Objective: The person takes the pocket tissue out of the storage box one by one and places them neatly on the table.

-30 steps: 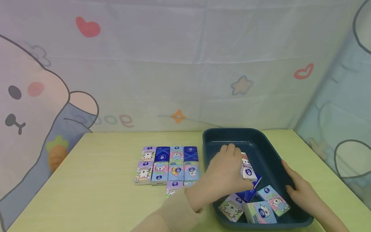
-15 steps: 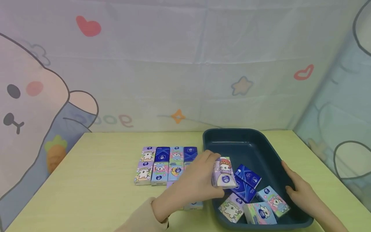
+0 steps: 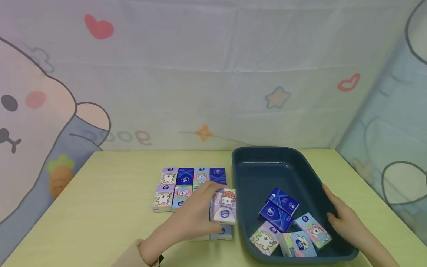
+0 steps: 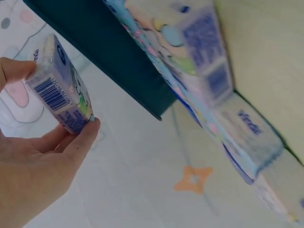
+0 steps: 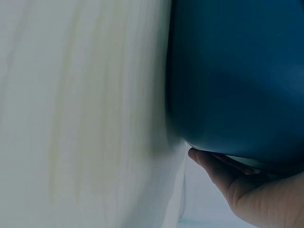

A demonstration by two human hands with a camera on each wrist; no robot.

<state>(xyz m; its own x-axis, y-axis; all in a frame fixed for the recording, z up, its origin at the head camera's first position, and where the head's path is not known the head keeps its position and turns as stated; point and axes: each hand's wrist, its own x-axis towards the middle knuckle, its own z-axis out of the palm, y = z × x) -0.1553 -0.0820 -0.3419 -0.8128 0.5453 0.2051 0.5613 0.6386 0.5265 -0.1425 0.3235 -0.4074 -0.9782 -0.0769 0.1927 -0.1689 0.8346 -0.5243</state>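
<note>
In the head view my left hand (image 3: 197, 215) pinches a lilac tissue pack (image 3: 225, 209) between thumb and fingers, above the right end of the laid-out packs. The left wrist view shows the barcode end of this tissue pack (image 4: 57, 97). Lined up on the table are lilac, blue and pastel tissue packs (image 3: 164, 198) in rows, partly hidden by the hand. My right hand (image 3: 347, 222) grips the right rim of a dark teal tray (image 3: 260, 174). Inside the tray's near half lie several tissue packs (image 3: 278, 217) at mixed angles.
The light yellow table (image 3: 110, 193) reaches back to a printed cloth backdrop (image 3: 186, 74). A second cloth (image 3: 400, 129) hangs along the right side. The tray's wall stands just right of the laid-out packs.
The left hand has lifted the lilac tissue pack out of the tray and carried it left over the laid-out packs. The right hand has stayed on the tray's rim.
</note>
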